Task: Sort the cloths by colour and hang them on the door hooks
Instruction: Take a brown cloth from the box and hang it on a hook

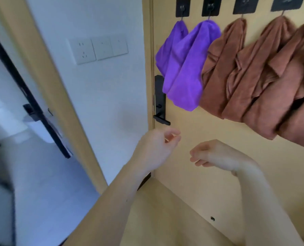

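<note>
Two purple cloths [186,68] hang side by side from the two leftmost black hooks [182,8] on the yellow door [209,132]. To their right, three brown cloths [245,71] hang from further hooks, overlapping one another. My left hand [158,148] hovers below the door handle with loosely curled fingers and holds nothing. My right hand [213,153] floats just right of it, fingers also loosely curled and empty. Both hands are below the cloths and apart from them.
A black lever handle with lock plate [161,110] sits on the door's left edge, just above my left hand. A white wall with sockets and switches [98,49] lies left of the door. Further left, another doorway opens with a black-edged door [41,110].
</note>
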The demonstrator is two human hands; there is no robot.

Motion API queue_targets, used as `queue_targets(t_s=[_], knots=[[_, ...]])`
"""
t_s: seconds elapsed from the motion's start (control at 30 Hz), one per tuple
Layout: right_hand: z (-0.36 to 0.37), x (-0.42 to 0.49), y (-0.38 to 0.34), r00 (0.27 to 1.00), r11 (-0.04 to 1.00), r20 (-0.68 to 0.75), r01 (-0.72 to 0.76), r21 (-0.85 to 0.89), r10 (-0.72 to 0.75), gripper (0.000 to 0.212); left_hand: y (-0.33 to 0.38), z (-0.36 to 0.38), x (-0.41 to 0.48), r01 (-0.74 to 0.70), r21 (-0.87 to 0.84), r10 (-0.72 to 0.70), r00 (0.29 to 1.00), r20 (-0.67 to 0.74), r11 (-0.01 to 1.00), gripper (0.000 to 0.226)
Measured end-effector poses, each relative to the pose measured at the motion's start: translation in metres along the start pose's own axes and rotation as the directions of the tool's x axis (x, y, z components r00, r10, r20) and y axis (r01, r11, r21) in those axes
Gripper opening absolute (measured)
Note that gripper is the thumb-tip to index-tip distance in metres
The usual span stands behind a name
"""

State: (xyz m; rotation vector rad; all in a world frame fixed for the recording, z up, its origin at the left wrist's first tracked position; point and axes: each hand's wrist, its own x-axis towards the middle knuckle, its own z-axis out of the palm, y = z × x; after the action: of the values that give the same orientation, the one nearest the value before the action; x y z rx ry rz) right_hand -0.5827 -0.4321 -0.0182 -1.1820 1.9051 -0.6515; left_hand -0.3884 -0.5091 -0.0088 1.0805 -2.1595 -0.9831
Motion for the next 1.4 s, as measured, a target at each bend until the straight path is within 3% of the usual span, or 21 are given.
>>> queue_targets(t_s=[0.33,0.6,0.83,1.03,1.4], knots=[[0.133,0.006,-0.111,0.968,0.983,0.220,0.147,-0.114,-0.119,0.013,-0.088,-0.104,-0.093,0.217,-0.099,-0.235,0.945,-0.229,0.971,0.010],[0.224,0.019,-0.180,0.869,0.924,0.445,0.329,-0.195,-0.215,0.014,-0.141,-0.163,-0.164,0.405,-0.112,-0.414,0.813,-0.410,0.907,0.012],[0.323,0.046,-0.226,0.686,0.842,0.692,0.494,-0.216,-0.226,0.018,-0.186,-0.205,-0.228,0.621,-0.153,-0.591,0.598,-0.541,0.769,0.017],[0.411,0.061,-0.277,0.475,0.739,0.848,0.655,-0.161,-0.236,0.016,-0.213,-0.238,-0.270,0.759,-0.211,-0.666,0.359,-0.653,0.616,0.020],[0.537,0.021,-0.330,0.071,0.562,0.978,0.825,0.053,-0.197,0.013,-0.221,-0.245,-0.354,0.829,-0.455,-0.712,-0.102,-0.695,0.326,0.020]])
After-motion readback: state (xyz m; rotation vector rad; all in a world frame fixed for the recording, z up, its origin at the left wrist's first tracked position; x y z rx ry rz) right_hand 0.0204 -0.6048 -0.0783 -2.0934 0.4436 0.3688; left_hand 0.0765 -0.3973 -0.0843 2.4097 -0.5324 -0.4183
